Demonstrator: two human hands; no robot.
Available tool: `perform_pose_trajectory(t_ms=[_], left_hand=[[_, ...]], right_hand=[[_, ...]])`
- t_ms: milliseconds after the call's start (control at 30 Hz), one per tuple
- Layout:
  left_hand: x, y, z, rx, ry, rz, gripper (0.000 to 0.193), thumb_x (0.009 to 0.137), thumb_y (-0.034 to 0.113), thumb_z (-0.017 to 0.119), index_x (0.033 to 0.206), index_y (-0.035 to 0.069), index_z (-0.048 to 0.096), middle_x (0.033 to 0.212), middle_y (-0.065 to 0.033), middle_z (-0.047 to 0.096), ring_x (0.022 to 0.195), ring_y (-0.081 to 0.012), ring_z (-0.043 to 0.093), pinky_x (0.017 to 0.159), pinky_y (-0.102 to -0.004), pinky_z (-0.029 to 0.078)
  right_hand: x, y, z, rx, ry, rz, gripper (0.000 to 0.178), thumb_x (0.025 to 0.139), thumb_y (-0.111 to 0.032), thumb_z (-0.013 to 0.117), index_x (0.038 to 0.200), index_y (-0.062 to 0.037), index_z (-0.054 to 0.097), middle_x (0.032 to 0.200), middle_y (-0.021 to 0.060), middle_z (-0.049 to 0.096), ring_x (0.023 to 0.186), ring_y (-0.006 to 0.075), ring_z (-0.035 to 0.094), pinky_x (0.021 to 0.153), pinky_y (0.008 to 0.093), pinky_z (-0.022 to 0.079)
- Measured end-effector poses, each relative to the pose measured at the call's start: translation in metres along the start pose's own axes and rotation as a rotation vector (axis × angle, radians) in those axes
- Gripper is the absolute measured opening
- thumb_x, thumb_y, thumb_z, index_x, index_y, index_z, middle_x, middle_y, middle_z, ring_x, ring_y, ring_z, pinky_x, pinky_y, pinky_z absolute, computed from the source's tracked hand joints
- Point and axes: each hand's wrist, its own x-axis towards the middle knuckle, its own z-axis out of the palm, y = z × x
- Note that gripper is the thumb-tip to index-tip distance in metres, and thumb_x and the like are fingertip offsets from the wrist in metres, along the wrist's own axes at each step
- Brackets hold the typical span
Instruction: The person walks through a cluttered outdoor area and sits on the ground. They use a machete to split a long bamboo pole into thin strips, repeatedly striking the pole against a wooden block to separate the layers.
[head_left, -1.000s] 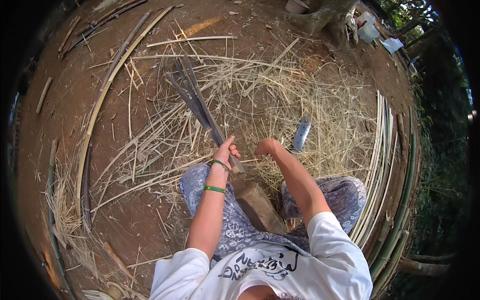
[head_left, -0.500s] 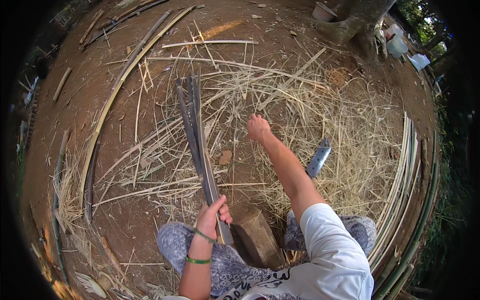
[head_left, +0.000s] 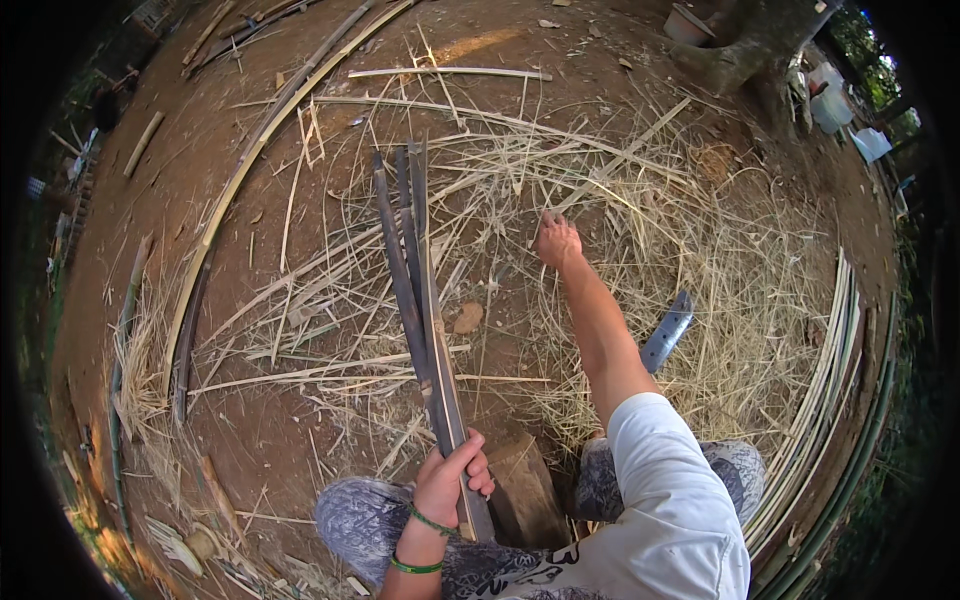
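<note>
My left hand [head_left: 455, 485] is wrapped round the near end of a bundle of dark split bamboo strips [head_left: 415, 290]. The bundle slants forward, its far ends spread slightly apart. Beside that hand, between my knees, stands a wooden block [head_left: 528, 490]. My right arm stretches forward, and the right hand [head_left: 557, 240] is low over the scattered pale bamboo shavings [head_left: 720, 260], fingers curled down. Whatever lies in its fingers is hidden or too thin to name. A grey metal blade [head_left: 668, 330] rests on the shavings to the right of my forearm.
Long pale strips [head_left: 815, 380] and green bamboo poles [head_left: 865, 440] lie along the right. A long split bamboo length [head_left: 225, 215] curves across the left. At the far right are a tree trunk [head_left: 750, 60], a pot [head_left: 690, 25] and a pale plastic container [head_left: 830, 105].
My right hand has moved a little forward and to the right over the shavings. The left hand keeps its hold on the bamboo strips. The whole view has shifted slightly.
</note>
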Motion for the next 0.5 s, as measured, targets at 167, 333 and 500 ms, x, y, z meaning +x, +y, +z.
perform_pose_trajectory(t_ms=[167, 333, 500], left_hand=[[0.006, -0.002, 0.0, 0.001, -0.032, -0.029, 0.01, 0.098, 0.018, 0.057, 0.104, 0.01, 0.053, 0.066, 0.0021, 0.045, 0.054, -0.0096, 0.046, 0.051, -0.0294, 0.042], [0.008, -0.003, 0.0, -0.057, -0.056, -0.04, 0.018, 0.096, 0.017, 0.062, 0.106, 0.009, 0.049, 0.067, 0.001, 0.046, 0.053, -0.0107, 0.047, 0.052, -0.0311, 0.044], [0.004, -0.002, -0.005, -0.024, -0.026, -0.009, 0.011, 0.099, 0.019, 0.056, 0.105, 0.01, 0.053, 0.067, 0.0017, 0.045, 0.054, -0.0099, 0.046, 0.053, -0.0296, 0.043]], right_hand=[[-0.008, 0.017, 0.016, -0.067, 0.076, -0.051, 0.037, 0.086, -0.011, 0.054, 0.121, -0.0005, 0.058, 0.133, 0.0094, 0.048, 0.12, 0.0294, 0.053, 0.095, 0.0391, 0.051], [-0.015, 0.006, 0.009, -0.024, 0.07, 0.007, 0.042, 0.085, -0.01, 0.056, 0.127, -0.01, 0.057, 0.132, 0.0137, 0.047, 0.124, 0.0329, 0.051, 0.093, 0.0399, 0.053], [-0.016, -0.007, 0.01, -0.068, 0.064, 0.174, 0.035, 0.089, -0.012, 0.052, 0.122, -0.0035, 0.061, 0.137, 0.0193, 0.043, 0.121, 0.0355, 0.053, 0.102, 0.0409, 0.046]])
